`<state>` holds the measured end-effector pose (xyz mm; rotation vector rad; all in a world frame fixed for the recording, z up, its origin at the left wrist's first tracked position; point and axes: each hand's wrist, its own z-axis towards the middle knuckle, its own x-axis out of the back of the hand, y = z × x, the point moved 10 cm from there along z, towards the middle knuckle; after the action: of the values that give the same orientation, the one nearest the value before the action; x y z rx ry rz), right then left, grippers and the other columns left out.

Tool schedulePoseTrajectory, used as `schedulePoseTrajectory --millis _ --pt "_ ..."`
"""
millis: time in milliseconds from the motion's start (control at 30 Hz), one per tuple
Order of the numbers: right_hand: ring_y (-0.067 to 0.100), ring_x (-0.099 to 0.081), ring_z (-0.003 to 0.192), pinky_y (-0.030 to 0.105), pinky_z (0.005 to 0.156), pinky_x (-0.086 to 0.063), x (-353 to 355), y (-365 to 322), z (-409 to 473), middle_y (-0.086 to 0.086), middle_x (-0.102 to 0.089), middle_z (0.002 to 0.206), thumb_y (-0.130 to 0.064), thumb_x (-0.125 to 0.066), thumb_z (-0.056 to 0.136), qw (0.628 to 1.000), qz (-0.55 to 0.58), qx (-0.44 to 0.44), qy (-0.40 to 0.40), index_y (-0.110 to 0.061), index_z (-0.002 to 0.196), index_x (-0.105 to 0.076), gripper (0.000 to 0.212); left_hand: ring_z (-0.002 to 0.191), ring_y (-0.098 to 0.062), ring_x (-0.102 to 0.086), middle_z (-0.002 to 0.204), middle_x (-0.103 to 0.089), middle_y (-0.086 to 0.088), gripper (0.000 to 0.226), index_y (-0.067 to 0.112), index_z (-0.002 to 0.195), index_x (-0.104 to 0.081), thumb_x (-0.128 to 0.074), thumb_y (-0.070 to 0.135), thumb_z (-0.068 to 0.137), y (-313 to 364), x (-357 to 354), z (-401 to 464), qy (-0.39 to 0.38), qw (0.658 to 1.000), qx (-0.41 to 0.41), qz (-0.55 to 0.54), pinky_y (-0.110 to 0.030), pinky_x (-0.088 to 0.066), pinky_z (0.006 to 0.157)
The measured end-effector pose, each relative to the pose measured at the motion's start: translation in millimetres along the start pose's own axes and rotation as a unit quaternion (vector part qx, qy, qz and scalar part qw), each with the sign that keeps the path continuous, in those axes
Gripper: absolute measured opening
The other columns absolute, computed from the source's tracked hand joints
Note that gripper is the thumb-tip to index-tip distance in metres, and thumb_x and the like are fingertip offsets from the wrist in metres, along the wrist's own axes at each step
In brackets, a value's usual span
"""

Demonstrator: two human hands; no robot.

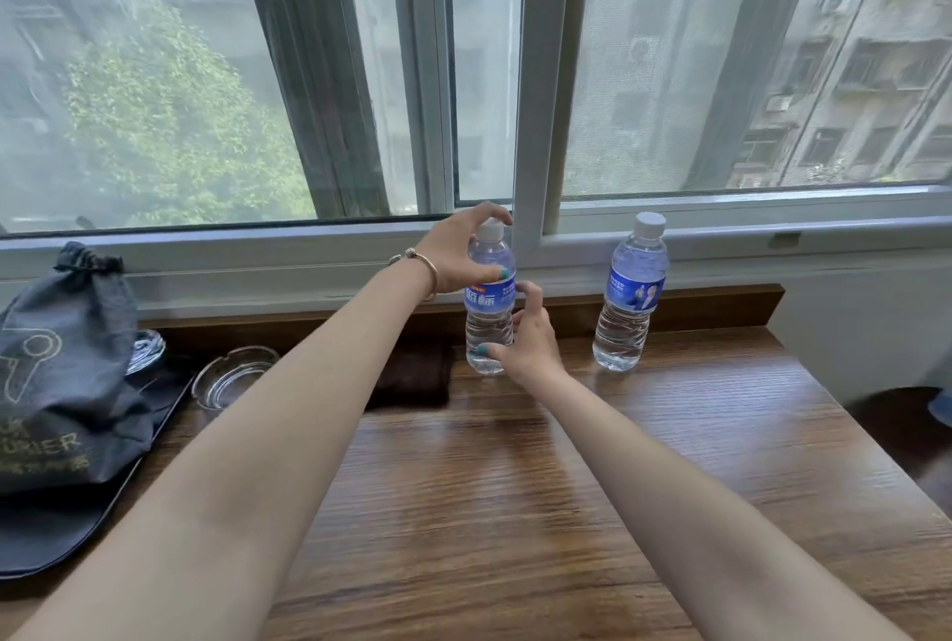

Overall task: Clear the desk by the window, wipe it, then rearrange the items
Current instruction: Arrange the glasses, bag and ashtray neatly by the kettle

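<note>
Head view: both hands' grip on clear blue-labelled bottle (489,300), left hand (458,254) high, right hand (530,336) low.

The held water bottle (489,300) carries a blue label with two large white Chinese characters, the second reading "标", the first partly hidden. The second bottle (631,295), standing apart, has a blue label whose print is too small to read. On the dark drawstring bag (62,372), gold letters end in "URIER" under a hairdryer outline.
</note>
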<state>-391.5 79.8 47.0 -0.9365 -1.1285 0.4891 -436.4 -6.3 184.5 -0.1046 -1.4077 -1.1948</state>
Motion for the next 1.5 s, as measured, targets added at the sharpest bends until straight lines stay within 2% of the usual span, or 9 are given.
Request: schedulePoseTrajectory --millis 100,233,433,533,800,967,1067,1267,1500 --pt "0.012 -0.056 0.093 0.033 0.085 -0.05 3.5 3.0 2.9 -0.001 -0.054 0.106 -0.009 -0.08 0.074 1.0 -0.002 -0.001 -0.002 -0.035 0.134 -0.026 0.084 0.099 -0.017 -0.05 0.119 -0.05 0.003 0.055 0.021 0.124 -0.049 -0.076 0.021 0.076 -0.8 2.8 0.4 0.027 1.0 -0.004 0.006 -0.01 -0.036 0.067" --pt "0.014 -0.06 0.1 0.041 0.087 -0.053 1.8 6.0 3.2 -0.009 -0.061 0.106 -0.011 -0.078 0.077 1.0 -0.01 0.001 -0.01 -0.043 0.136 -0.027 0.083 0.097 -0.018 -0.051 0.123 -0.053 -0.004 0.06 0.019 0.125 -0.049 -0.079 0.029 0.073 -3.6 3.6 1.7 0.046 0.999 -0.003 0.02 -0.024 -0.041 0.075" --pt "0.016 -0.062 0.097 0.043 0.088 -0.054 -3.6 12.5 0.1 -0.006 -0.058 0.108 -0.026 -0.082 0.072 0.999 0.01 -0.01 -0.04 -0.048 0.138 -0.025 0.09 0.107 -0.017 -0.049 0.131 -0.048 -0.003 0.072 0.021 0.129 -0.046 -0.083 0.031 0.068 -5.3 0.4 0.1 0.03 0.999 -0.016 0.012 -0.028 -0.044 0.089" --pt "0.016 -0.065 0.092 0.04 0.089 -0.054 -8.9 15.1 -1.9 -0.011 -0.059 0.094 -0.026 -0.085 0.068 0.998 0.016 -0.026 -0.053 -0.048 0.139 -0.025 0.095 0.114 -0.018 -0.049 0.132 -0.048 -0.001 0.073 0.024 0.128 -0.046 -0.084 0.026 0.066 -8.1 -1.2 -1.9 0.032 0.999 -0.023 0.009 -0.032 -0.044 0.098" --pt "0.022 -0.058 0.106 0.044 0.096 -0.049 -18.9 9.1 1.8 0.007 -0.057 0.111 -0.016 -0.082 0.072 0.998 0.004 -0.026 -0.052 -0.048 0.138 -0.026 0.092 0.105 -0.018 -0.05 0.128 -0.05 -0.005 0.074 0.024 0.128 -0.047 -0.084 0.028 0.065 -16.1 5.4 -4.9 0.049 0.998 -0.008 0.023 -0.036 -0.048 0.093" --pt "0.014 -0.057 0.097 0.033 0.087 -0.049 -19.9 9.9 0.2 0.0 -0.058 0.104 -0.025 -0.085 0.067 0.998 0.003 -0.019 -0.062 -0.042 0.14 -0.025 0.096 0.102 -0.015 -0.049 0.131 -0.048 -0.006 0.08 0.024 0.138 -0.042 -0.082 0.021 0.069 -16.3 8.9 -7.5 0.029 1.0 0.004 0.006 -0.024 -0.045 0.085" --pt "0.012 -0.056 0.094 0.026 0.079 -0.042 -18.2 9.9 -0.9 0.0 -0.059 0.104 -0.02 -0.084 0.07 0.998 0.013 -0.022 -0.057 -0.032 0.133 -0.031 0.083 0.1 -0.012 -0.048 0.134 -0.049 -0.005 0.081 0.023 0.141 -0.039 -0.081 0.019 0.071 -13.7 10.7 -8.1 0.021 1.0 0.004 0.019 -0.02 -0.042 0.08" --pt "0.009 -0.056 0.085 0.024 0.075 -0.042 -20.1 6.4 -1.0 -0.011 -0.054 0.087 -0.018 -0.082 0.072 0.998 0.019 -0.026 -0.056 -0.031 0.125 -0.036 0.072 0.101 -0.011 -0.047 0.136 -0.049 -0.005 0.08 0.02 0.142 -0.039 -0.08 0.019 0.073 -16.9 11.7 -8.9 0.012 1.0 0.01 0.025 -0.021 -0.042 0.081" --pt "0.017 -0.057 0.099 0.029 0.081 -0.046 -27.5 3.3 -1.5 -0.002 -0.057 0.102 -0.016 -0.082 0.072 0.998 0.02 -0.032 -0.055 -0.034 0.126 -0.035 0.073 0.1 -0.014 -0.051 0.131 -0.052 -0.007 0.08 0.024 0.141 -0.039 -0.08 0.019 0.073 -25.8 15.4 -13.6 0.023 0.999 0.021 0.017 -0.022 -0.044 0.078"
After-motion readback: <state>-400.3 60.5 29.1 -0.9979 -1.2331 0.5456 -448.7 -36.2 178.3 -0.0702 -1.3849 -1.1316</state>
